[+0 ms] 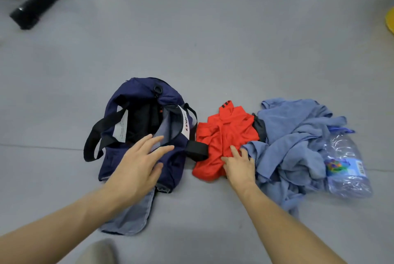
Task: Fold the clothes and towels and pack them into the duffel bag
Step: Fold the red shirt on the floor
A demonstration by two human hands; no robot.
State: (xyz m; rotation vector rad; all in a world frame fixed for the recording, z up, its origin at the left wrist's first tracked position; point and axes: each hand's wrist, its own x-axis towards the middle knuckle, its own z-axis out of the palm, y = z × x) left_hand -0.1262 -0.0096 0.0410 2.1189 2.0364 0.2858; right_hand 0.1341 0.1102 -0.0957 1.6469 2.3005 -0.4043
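Folding looks barely begun, with the left hand (pixel 138 163) hovering spread and empty over the open duffel bag (pixel 136 97) and the right hand (pixel 239 164) lying on the crumpled red garment (pixel 226 129) just beside it — grasp unclear — which next needs spreading flat.

A smooth grey floor (pixel 213 40) carries an open navy duffel bag (pixel 170 102). Just beside it lies a crumpled red garment (pixel 226 133), touching a heap of blue clothes (pixel 298 136). A plastic bottle (pixel 347 170) lies on its side against the heap. A black frame (pixel 32 10) stands well apart.
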